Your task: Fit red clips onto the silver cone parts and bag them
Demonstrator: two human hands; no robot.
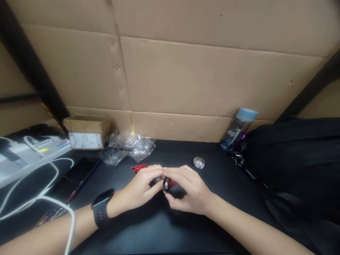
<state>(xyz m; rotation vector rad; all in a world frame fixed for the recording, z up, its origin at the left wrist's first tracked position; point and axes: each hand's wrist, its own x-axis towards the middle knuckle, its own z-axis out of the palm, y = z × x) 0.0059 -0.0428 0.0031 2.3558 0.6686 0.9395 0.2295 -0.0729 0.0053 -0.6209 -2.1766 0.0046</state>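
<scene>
My right hand (187, 187) pinches a small dark brown rounded piece with a whitish spot (166, 185) between thumb and fingers. My left hand (146, 184) meets it fingertip to fingertip, its fingers closed on a dark part beside that piece; whether both belong to one object I cannot tell. A bit of red (172, 182) shows just behind the piece, inside the curve of my right hand. Past my left fingers lies a small heap of red pieces (139, 167). A roll of clear tape (199, 163) lies flat beyond my right hand.
Crumpled clear plastic (130, 147) and an open cardboard box (86, 131) sit at the back left. White cables (44, 194) and a power strip (29, 163) take up the left side. A blue-capped bottle (236, 131) and a black bag (297, 170) stand right.
</scene>
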